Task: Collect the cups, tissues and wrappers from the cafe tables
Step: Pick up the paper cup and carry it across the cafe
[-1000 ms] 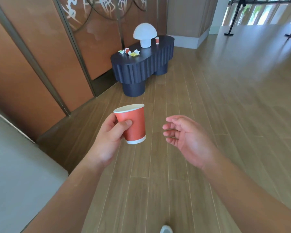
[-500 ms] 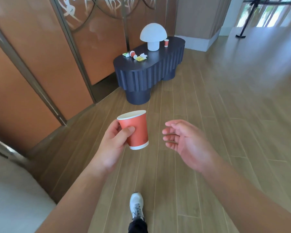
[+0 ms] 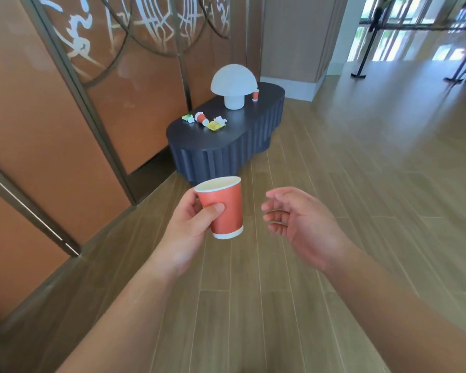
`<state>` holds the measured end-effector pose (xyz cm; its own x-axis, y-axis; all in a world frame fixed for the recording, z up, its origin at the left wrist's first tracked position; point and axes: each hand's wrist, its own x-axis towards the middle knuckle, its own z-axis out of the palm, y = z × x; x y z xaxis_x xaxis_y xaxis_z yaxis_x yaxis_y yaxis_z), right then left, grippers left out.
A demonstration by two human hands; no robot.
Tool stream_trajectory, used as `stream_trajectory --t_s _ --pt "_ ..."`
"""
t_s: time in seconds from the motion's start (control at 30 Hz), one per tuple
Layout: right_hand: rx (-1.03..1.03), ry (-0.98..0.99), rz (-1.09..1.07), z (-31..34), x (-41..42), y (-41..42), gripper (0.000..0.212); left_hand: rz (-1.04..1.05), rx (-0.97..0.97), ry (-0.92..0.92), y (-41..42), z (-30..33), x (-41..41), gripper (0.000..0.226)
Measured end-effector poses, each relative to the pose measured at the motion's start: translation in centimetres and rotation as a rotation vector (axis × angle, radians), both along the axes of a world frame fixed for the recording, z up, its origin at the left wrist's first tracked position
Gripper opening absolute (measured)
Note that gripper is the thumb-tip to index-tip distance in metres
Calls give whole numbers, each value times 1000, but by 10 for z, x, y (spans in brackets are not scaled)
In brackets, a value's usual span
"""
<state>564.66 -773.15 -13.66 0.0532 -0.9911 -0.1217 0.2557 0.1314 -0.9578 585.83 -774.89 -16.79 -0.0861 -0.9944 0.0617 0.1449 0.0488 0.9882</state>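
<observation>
Fingers and thumb of the left hand point(image 3: 189, 227) curl round a red paper cup point(image 3: 222, 207), upright over the wooden floor point(image 3: 334, 184). Beside it, the right hand point(image 3: 299, 222) hangs relaxed, holding nothing. Ahead, a dark table point(image 3: 226, 146) bears a tipped cup point(image 3: 201, 117), crumpled wrappers point(image 3: 216, 123), a white lamp point(image 3: 234, 84) and another cup point(image 3: 255, 95).

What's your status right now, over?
Left hand holds red cup; right hand open. Table ahead: tipped cup, upright cup, wrappers. Path clear.

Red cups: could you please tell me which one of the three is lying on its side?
The tipped cup among the wrappers at the dark table's near end. The cup by the lamp and the cup in the left hand are upright.
</observation>
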Motion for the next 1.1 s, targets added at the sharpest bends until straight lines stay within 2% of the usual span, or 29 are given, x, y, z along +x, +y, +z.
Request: stream_trajectory --t_s 0.27,0.43,0.63,0.83,1.1 --pt "39 -65 8 -22 8 -124 21 26 36 -43 -114 -12 11 59" --pt "86 -70 50 -43 10 -230 25 82 81 -84 -205 -22 12 62" --pt "101 -88 125 -47 -12 -373 18 171 114 -91 -349 -26 -14 43" --pt "94 -107 97 -32 -62 -507 23 211 39 -94 -493 -7 -59 48" --pt "112 -118 131 -34 -67 -618 20 265 22 -132 -605 -14 -59 56"
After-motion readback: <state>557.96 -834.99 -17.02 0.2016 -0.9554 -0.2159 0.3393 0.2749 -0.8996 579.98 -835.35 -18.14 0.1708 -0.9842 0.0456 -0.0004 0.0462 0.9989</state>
